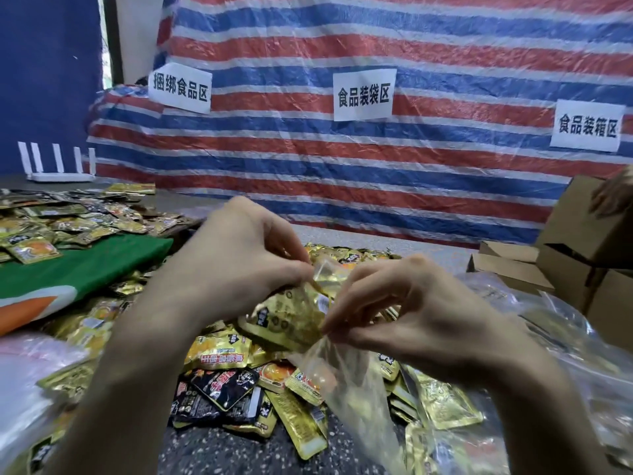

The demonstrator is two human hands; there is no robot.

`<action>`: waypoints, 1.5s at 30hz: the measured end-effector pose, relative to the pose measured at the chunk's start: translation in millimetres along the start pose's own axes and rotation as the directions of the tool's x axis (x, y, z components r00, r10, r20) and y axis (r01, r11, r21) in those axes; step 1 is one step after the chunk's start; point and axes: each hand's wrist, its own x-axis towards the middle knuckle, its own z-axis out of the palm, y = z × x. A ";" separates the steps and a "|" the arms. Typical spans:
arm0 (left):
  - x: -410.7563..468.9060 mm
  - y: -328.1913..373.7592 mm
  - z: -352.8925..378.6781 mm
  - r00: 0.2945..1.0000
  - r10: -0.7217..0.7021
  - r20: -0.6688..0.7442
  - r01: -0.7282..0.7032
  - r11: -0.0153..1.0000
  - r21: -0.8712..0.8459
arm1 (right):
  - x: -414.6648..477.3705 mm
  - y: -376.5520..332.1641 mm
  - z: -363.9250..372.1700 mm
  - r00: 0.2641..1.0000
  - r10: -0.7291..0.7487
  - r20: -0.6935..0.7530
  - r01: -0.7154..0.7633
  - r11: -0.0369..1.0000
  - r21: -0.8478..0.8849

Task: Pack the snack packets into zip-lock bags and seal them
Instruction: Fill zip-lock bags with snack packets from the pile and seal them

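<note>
Your left hand forms a closed grip: the fingers are curled and the fingertips pinch the upper edge of a gold packet. Your right hand forms a second closed grip just beside the first, with thumb and forefinger pinching the rim of a clear zip-lock bag.

The gold packet sits tilted between the two grips, at the mouth of the bag. How far it lies inside the film cannot be told. The body of the bag hangs below the right grip.

Directly below both grips, loose packets lie heaped on the speckled worktop. Most are gold, and a black packet lies among them.

To the left of the left grip lies a green cloth. A second heap of packets lies beyond it.

To the right of the right grip lies crumpled clear plastic. Beyond that stand cardboard boxes.

Well beyond both grips hangs a red, white and blue striped tarp carrying three paper signs. A white router with upright antennas stands far off to the left, at the back edge.
</note>
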 end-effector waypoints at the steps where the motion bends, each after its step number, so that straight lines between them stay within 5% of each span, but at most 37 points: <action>1: 2.7 -1.0 6.1 1.000 -0.022 0.020 0.021 0.999 0.032 | 1.7 -1.2 3.7 1.000 -0.028 0.002 0.028 1.000 0.010; 9: 22.6 -9.6 41.7 0.974 -0.114 0.197 0.127 0.990 -0.057 | 9.3 7.4 8.8 0.968 -0.111 -0.226 0.094 0.992 -0.085; 12: 22.2 -9.7 35.4 0.949 -0.001 0.314 0.091 0.958 -0.273 | 6.8 15.0 -0.5 0.948 -0.070 -0.311 0.029 0.991 -0.133; 18: 20.8 -26.0 19.1 0.818 0.316 0.480 -0.230 0.946 -0.230 | 1.3 22.3 -14.4 0.915 0.021 -0.404 -0.090 0.984 -0.154; 24: 25.7 -31.7 29.0 0.860 0.406 0.311 -0.293 0.889 -0.352 | -7.0 24.8 -24.0 0.967 0.242 -0.082 -0.251 0.958 -0.138; 27: 33.6 -45.5 37.7 0.925 0.310 0.220 -0.169 0.855 -0.491 | -9.1 26.2 -24.9 0.960 0.280 0.003 -0.279 0.957 -0.079; 29: 43.0 -64.1 45.1 0.976 0.176 0.127 -0.115 0.914 -0.388 | -9.2 24.0 -25.1 0.968 0.252 -0.001 -0.252 0.967 -0.039; 31: 51.4 -90.9 52.8 0.991 0.018 0.132 -0.017 1.000 -0.013 | -8.8 20.8 -24.8 0.980 0.194 -0.040 -0.195 0.980 -0.038; 34: 52.2 -128.9 71.7 0.899 -0.319 0.301 0.188 0.900 0.393 | -9.0 16.1 -25.3 0.985 0.139 -0.099 -0.141 0.990 -0.022; 38: 44.5 -157.0 100.5 0.757 -0.459 0.465 0.237 0.856 0.458 | -10.6 14.6 -26.9 0.987 0.120 -0.109 -0.124 0.992 -0.036; 45: 44.1 -168.2 106.3 0.878 -0.358 0.318 0.186 0.867 0.462 | -14.1 13.1 -29.6 0.984 0.118 -0.132 -0.123 0.992 -0.032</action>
